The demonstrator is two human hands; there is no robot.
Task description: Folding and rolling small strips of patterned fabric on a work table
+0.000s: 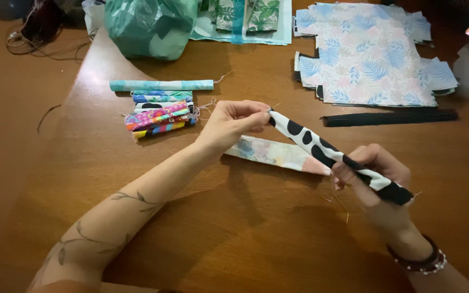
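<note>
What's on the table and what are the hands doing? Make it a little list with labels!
left hand: pinches one end of the spotted strip
right hand: grips the strip's other end
strip: black and white, held up off the table
under the strip: pastel strip, lying flat
left side: pile of colourful strips
top right: stack of leaf-print fabric, black strip below it
top: green bag
right wrist: bracelet

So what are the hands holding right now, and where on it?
A black-and-white spotted fabric strip. The left hand pinches its upper end, and the right hand grips it near the lower end, above the table.
</note>
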